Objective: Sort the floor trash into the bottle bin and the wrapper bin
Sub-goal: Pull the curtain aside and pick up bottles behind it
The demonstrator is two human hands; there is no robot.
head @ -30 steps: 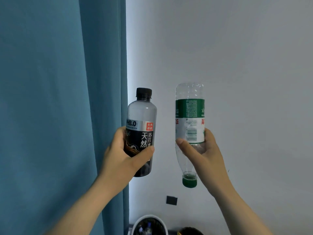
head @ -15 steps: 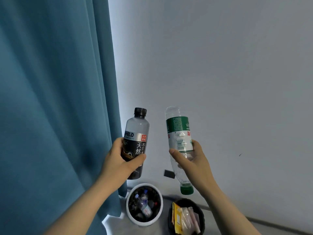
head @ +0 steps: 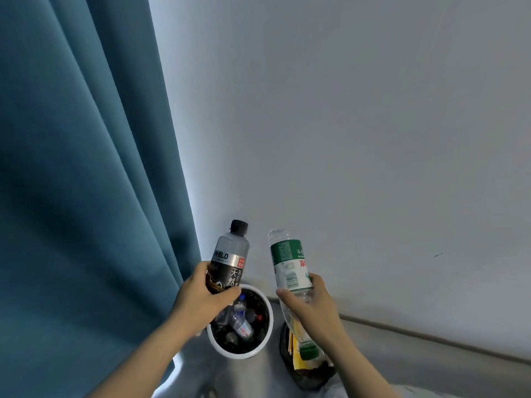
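We are looking at a black-capped soda water bottle [head: 230, 257] wearing a black-and-silver label, a clear water bottle [head: 288, 262] showing a green-and-white label and green cap, a white bottle bin [head: 239, 355], a black wrapper bin [head: 310, 377], a teal curtain [head: 86, 168] and a pale grey wall [head: 344, 110].

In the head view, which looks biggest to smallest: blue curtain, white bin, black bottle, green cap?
1. Tall teal fabric curtain, largest.
2. Round white-rimmed bin and black-capped dark-labelled plastic bottle: alike; bottle is nearer the camera, so unranked.
3. Small green plastic cap on the clear green-labelled bottle, smallest.
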